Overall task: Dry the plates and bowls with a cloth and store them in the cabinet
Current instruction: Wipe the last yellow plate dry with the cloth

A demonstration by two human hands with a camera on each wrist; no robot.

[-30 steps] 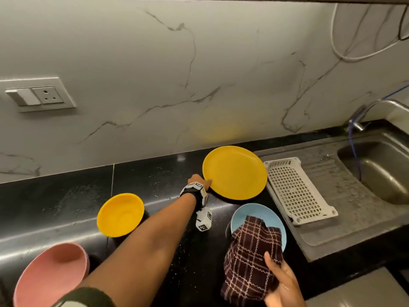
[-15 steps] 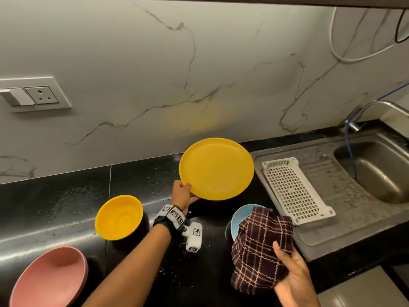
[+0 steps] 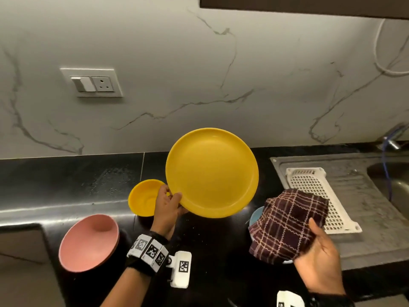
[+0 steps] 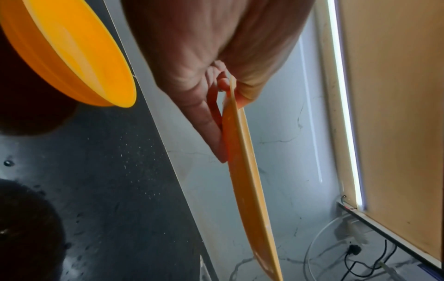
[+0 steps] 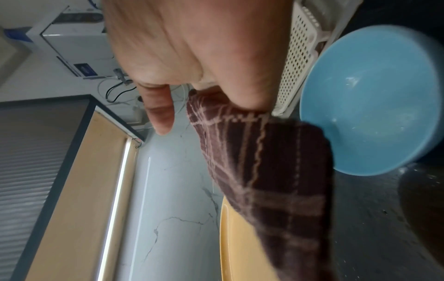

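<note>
**Plate Raised, Cloth Standing By**

The left hand (image 3: 167,207) pinches the lower-left rim of the yellow plate (image 3: 212,172), thumb on the upper face; the plate is held tilted above the counter (image 3: 66,180), extending up and right from the grip. The right hand (image 3: 318,260) clasps the checked cloth (image 3: 287,224) just right of the plate, not touching it.

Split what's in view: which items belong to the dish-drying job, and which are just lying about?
Job:
yellow plate, gripped by the left hand
checked cloth, held by the right hand
yellow bowl
pink bowl
blue bowl

Lying about:
white rack
sink
tap
wall socket
</note>
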